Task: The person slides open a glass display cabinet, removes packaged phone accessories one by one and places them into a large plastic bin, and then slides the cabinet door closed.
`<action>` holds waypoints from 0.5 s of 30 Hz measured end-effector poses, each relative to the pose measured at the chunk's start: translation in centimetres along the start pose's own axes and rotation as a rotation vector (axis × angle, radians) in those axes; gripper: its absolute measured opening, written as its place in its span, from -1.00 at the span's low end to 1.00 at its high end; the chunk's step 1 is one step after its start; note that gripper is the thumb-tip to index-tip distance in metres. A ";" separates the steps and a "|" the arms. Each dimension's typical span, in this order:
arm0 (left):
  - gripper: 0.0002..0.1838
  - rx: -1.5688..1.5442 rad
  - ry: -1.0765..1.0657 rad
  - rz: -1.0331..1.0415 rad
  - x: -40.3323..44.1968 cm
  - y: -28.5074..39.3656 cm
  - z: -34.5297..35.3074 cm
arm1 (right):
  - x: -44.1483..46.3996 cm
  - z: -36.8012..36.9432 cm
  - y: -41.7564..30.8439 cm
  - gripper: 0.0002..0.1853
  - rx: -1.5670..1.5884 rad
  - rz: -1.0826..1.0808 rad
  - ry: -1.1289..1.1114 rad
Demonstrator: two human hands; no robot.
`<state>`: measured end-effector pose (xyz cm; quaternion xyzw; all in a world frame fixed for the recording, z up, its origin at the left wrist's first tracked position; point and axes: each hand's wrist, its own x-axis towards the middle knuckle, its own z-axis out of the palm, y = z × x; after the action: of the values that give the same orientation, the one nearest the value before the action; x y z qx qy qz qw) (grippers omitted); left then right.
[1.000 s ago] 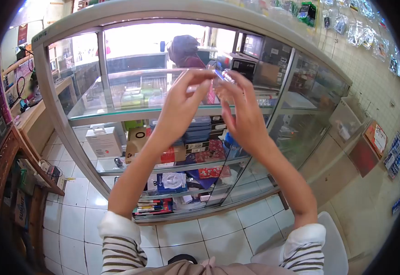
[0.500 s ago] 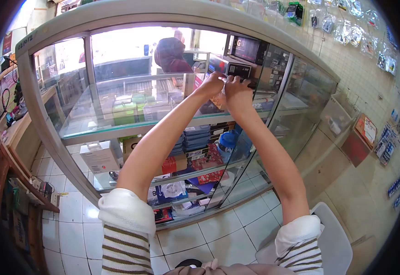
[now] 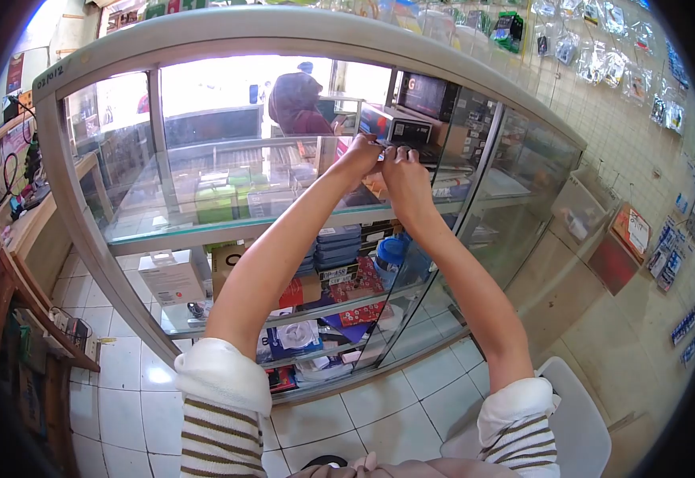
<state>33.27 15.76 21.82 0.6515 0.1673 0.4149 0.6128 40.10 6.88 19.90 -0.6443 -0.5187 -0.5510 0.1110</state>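
Both arms reach forward over the upper shelf of the glass display cabinet [image 3: 132,229]. My left hand [image 3: 360,156] is closed, its fingertips pinched together close to my right hand. My right hand [image 3: 405,174] is closed beside it, knuckles up and fingers curled. A small pale bit shows between the two hands, but what they hold is too small and covered to name. Just beyond them on the shelf is a black box [image 3: 409,131]. Green boxes [image 3: 224,199] lie on the same shelf, left of my hands.
Lower shelves hold blue cases [image 3: 337,247], a blue-lidded container [image 3: 392,252] and a white box [image 3: 170,279]. A grey plastic chair [image 3: 574,406] stands at my right. Small packets [image 3: 602,60] hang on the right wall. Beyond the glass is a person in a dark red head covering [image 3: 295,103].
My two hands sit slightly lower in the view and remain close together, fingers still closed. The person beyond the glass has shifted a little, and a hand of theirs now shows.
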 end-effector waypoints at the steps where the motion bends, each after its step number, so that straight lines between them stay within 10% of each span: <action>1: -0.61 -0.025 -0.063 0.002 0.4 -0.1 -0.3 | -0.1 -0.2 0.1 -0.79 -0.003 0.002 0.001; 10: -0.70 -0.131 -0.094 0.041 -4.8 2.5 -1.9 | -1.9 -5.2 -0.7 -0.52 0.325 -0.107 0.163; 15: -0.54 -0.268 0.275 0.277 -12.4 2.9 -0.6 | -3.6 -8.5 -1.0 -0.61 0.628 -0.205 0.438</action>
<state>24.52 6.56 20.31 0.5182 0.1015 0.5985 0.6025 34.75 -0.70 19.62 -0.3909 -0.6876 -0.4983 0.3551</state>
